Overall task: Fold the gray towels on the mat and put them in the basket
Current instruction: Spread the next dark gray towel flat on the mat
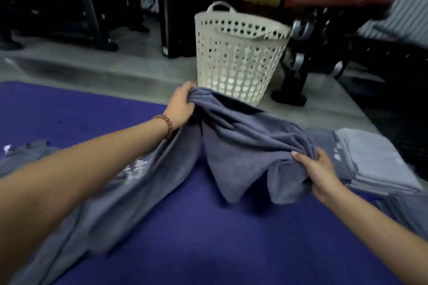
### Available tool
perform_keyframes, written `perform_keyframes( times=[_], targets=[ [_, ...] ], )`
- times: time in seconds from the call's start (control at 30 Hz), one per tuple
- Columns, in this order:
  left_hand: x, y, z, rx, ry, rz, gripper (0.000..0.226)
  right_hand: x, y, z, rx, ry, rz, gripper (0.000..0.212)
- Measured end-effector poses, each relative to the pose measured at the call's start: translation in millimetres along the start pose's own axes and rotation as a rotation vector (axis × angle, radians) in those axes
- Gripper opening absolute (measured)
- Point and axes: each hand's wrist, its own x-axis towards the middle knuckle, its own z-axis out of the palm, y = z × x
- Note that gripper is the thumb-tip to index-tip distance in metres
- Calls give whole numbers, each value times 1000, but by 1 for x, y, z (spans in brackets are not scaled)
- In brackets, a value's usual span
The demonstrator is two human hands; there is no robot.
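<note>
- A single purple-blue mat (pixel 208 250) fills the foreground; gray cloth with a white print lies across its left side under the person's left forearm, and whether it belongs to the held towel or is a separate one cannot be told
- The right hand (pixel 318 173) has fingers and thumb curled tight on a bunched edge of the gray towel (pixel 250 143)
- Just beside that hand, at the mat's right edge, sits one stack of folded gray towels (pixel 375 159); its layers are too blurred to count
- A crumpled gray piece (pixel 20 154) lies at the mat's far left edge
- The towel hangs raised between the person's two hands, its lower corners sagging down to the mat
- Farther ahead, the left hand (pixel 181 105), a bead bracelet (pixel 168 124) on its wrist, grips the towel's other gathered end in a closed fist
- One white perforated basket (pixel 240 58) with two handles stands upright on the gray floor (pixel 115 71), just past the mat's far edge and behind the left hand
- Dark furniture legs blur beyond it
</note>
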Motion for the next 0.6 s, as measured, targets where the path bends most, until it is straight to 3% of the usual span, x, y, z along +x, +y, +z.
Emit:
perform_keyframes(
  times=[0.13, 0.23, 0.3, 0.4, 0.47, 0.5, 0.53, 0.6],
  targets=[
    [73, 55, -11, 76, 185, 230, 43, 14, -79, -4, -149, 156, -497, 32],
    [72, 38, 0, 185, 140, 221, 49, 10, -94, -5, -286, 112, -563, 37],
    [50, 8, 13, 229, -29, 163, 60, -1, -81, 5, -352, 13, -560, 41],
    [-11, -24, 34, 276, -359, 19, 72, -29, -29, 24, -461, -399, -437, 67],
    [-59, -39, 49, 295, -511, -20, 62, -54, 16, 28, -508, -798, -146, 91],
    [-82, -47, 58, 306, -583, -40, 53, -66, 35, 28, -509, -940, 17, 94],
    [-106, -52, 64, 312, -662, -65, 43, -74, 53, 25, -535, -1006, 110, 91],
    [-148, -60, 75, 316, -807, -118, 37, -77, 78, 18, -759, -988, 29, 80]
  ],
)
